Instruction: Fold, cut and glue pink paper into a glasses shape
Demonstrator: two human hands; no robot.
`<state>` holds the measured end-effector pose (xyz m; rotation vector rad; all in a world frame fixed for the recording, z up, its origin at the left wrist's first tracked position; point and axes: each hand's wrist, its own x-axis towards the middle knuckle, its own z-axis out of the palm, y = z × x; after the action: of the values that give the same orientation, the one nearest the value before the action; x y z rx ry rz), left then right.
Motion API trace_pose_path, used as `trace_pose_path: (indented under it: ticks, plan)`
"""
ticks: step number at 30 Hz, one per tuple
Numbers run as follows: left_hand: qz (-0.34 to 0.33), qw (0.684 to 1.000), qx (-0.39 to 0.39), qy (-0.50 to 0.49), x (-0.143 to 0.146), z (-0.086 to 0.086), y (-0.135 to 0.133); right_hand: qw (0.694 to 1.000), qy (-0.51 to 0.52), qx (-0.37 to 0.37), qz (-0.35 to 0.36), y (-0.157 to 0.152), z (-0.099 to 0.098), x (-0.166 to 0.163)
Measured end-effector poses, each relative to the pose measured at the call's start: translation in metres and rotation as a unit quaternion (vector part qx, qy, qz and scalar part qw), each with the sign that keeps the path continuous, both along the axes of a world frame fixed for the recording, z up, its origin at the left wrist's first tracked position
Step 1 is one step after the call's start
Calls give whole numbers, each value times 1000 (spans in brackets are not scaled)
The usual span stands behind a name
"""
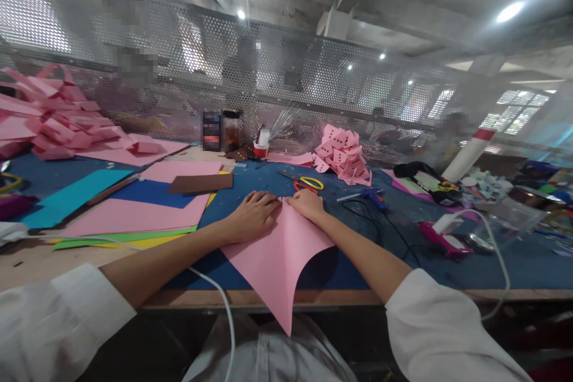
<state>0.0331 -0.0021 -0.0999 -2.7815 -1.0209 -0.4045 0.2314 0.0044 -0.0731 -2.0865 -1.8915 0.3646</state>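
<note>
A sheet of pink paper [273, 253] lies in front of me, with a crease down its middle and its near corner hanging past the table edge. My left hand [254, 218] rests palm down on the sheet's left side, its fingers stretched towards the far end of the crease. On the other side of the crease, my right hand [307, 204] has its fingers curled and pinched on the sheet's far edge. The fingertips of both hands almost meet there. Scissors [308, 184] with yellow and red handles lie just beyond my right hand.
Coloured sheets [152, 209] and a brown strip [201, 183] lie to the left. Pink folded pieces [58, 113] and dotted pink pieces [342, 152] are heaped further back. A blue glue gun [373, 197], a power strip [445, 242] and a white cable [226, 304] are around me.
</note>
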Motion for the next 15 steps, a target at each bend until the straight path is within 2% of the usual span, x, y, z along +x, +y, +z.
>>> trace_pose_path:
  ticks: [10,15]
  plan:
    - [-5,1000,-12,-13,-5,4,-5,999,9,-31,33,-5,9,16]
    - [-17,999,-26,-12,-8,10,-7,999,16,-12,28,-8,9,17]
